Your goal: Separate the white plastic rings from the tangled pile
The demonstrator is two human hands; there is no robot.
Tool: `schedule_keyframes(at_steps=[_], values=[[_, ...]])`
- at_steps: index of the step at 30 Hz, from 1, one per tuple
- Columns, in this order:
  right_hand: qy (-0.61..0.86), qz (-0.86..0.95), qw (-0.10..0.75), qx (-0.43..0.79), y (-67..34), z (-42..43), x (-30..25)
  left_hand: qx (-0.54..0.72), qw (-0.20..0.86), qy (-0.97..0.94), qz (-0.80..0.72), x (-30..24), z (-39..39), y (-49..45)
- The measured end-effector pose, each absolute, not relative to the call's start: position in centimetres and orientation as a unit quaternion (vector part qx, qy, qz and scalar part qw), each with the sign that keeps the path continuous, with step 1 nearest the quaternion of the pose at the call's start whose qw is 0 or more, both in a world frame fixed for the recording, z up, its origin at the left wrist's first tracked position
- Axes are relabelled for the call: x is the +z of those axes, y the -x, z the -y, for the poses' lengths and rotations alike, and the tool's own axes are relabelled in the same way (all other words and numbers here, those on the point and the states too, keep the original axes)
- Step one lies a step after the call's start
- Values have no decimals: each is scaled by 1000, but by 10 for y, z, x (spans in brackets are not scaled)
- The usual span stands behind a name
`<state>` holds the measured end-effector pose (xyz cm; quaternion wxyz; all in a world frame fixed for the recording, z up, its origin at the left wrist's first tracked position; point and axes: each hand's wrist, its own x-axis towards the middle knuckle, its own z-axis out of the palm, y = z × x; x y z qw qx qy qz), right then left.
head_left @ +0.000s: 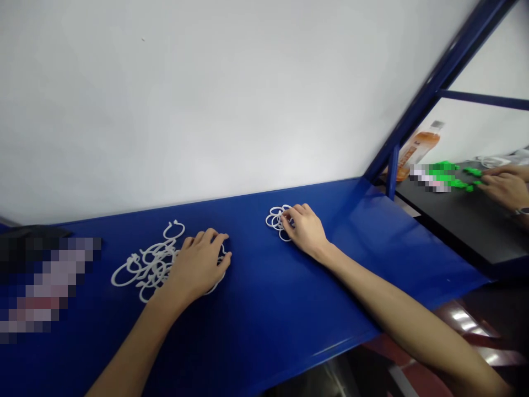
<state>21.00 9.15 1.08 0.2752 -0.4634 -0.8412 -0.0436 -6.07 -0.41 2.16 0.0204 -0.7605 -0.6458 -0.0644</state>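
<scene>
A loose pile of white plastic curtain rings (154,263), each with a gap and small knobbed ends, lies on the blue table (256,309). Over the right side of that pile rests my left hand (200,262), its thumb and index finger apart; part of a ring shows between and below them. Farther right is a smaller, flatter cluster of the same white rings (273,219). My right hand (303,229) is at this cluster, fingers curled down and closed at a ring's edge; the fingertips are partly hidden.
A white wall (231,105) rises behind the table. At the right stands a blue metal frame (425,94). Beyond it are a bottle (419,149), green pieces (448,175) on a black surface, and another person's hands (508,187). A dark item (28,245) and a pixelated patch lie at left.
</scene>
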Motion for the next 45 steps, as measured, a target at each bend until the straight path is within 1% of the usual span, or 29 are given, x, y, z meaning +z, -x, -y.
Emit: schedule_keyframes(at_steps=[2,7,11,14,17,20,24,27,30,38,42,45], values=[[462,842,273,-58,-209,-92,10,-75,18,764,640,20,3,58],[460,832,300,-83,-210,-90,13,-130,37,773,620,17,0,55],[437,837,317,-89,-211,-84,20,-212,51,784,581,20,1,53],[383,858,337,-62,-208,-75,27,-293,28,785,546,24,3,49],[316,888,334,-19,-204,-65,31,-327,-19,787,523,26,5,44],[266,916,298,29,-199,-56,30,-315,-39,793,520,23,5,42],[202,947,233,91,-196,-46,30,-278,-18,811,515,21,3,43],[161,962,191,106,-196,-42,30,-231,-15,834,502,23,5,40],[150,969,165,106,-196,-42,27,-206,-29,850,484,28,11,36],[182,958,164,147,-195,-39,24,-170,-59,875,450,25,13,38],[218,943,171,184,-195,-36,26,-189,-48,880,432,19,11,38],[240,938,168,186,-194,-35,25,-223,-25,883,412,18,11,35]])
